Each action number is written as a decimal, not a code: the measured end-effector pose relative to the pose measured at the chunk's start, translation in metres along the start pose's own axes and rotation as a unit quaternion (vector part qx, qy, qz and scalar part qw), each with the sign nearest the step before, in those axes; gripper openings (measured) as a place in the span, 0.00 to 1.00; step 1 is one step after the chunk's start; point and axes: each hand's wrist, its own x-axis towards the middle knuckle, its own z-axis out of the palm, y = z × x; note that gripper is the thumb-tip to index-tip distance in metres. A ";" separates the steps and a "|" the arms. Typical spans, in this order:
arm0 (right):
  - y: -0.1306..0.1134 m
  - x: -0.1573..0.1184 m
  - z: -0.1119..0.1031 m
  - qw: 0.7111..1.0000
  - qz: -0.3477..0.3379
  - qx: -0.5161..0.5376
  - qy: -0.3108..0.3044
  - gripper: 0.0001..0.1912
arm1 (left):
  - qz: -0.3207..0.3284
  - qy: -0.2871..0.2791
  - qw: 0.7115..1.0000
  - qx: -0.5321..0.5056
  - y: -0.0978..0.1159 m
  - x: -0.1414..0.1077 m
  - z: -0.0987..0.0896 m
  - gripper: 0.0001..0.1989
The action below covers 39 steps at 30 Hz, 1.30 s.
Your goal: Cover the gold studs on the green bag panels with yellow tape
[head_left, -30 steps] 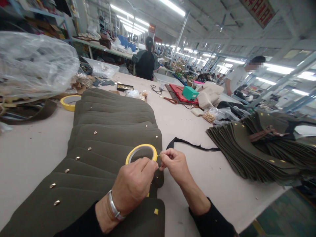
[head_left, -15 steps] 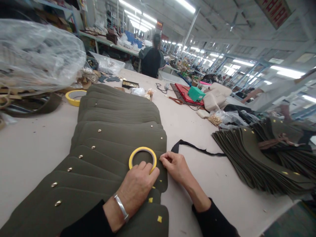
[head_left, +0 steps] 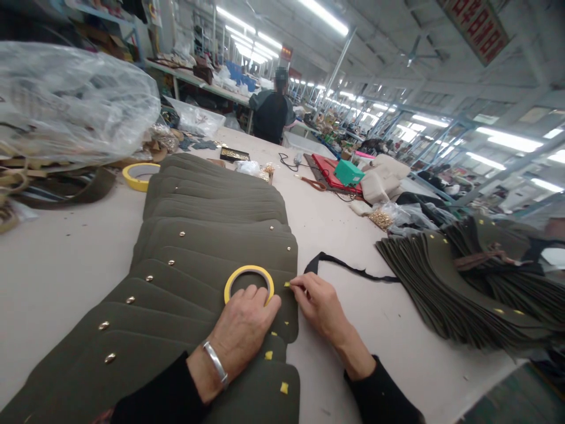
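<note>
My left hand (head_left: 245,321) is closed on a roll of yellow tape (head_left: 249,269), which it holds over the fanned stack of dark olive flat panels (head_left: 220,238). At the panels' right edge my right hand (head_left: 320,300) pinches a small piece of yellow tape (head_left: 286,284), whose visible end lies against the olive surface. Nearer to me, several more yellow tape bits (head_left: 284,388) sit along the same edge. Gold-coloured studs (head_left: 103,325) run down the left side of the overlapping panels, with smaller studs near the right edge.
A second yellow tape roll (head_left: 141,176) lies behind the stack to the left, beside a large clear plastic bag (head_left: 79,106). On the right lie a tied bundle of olive panels (head_left: 436,282) and a black strip (head_left: 353,270). A person (head_left: 270,112) is farther back.
A piece of yellow tape now shows plainly at my right fingertips on the panel edge. My left hand with the tape roll has shifted slightly left.
</note>
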 end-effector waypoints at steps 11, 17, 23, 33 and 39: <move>-0.015 0.020 0.014 0.983 0.150 -0.076 -0.068 0.08 | 0.011 0.046 0.998 -0.039 -0.011 0.007 -0.006 0.09; -0.023 0.012 0.002 0.975 0.173 -0.016 -0.136 0.09 | 0.038 0.110 0.991 -0.065 -0.018 0.002 -0.009 0.09; -0.028 -0.005 -0.011 0.981 0.123 0.135 -0.072 0.08 | 0.073 0.180 0.969 -0.154 -0.022 -0.001 -0.009 0.12; -0.047 -0.007 -0.011 0.980 -0.135 0.122 0.079 0.09 | 0.055 0.228 0.957 -0.172 -0.016 -0.004 -0.008 0.20; -0.045 -0.008 -0.006 0.977 -0.169 0.071 0.111 0.07 | 0.055 0.192 0.958 -0.206 -0.012 -0.007 -0.016 0.11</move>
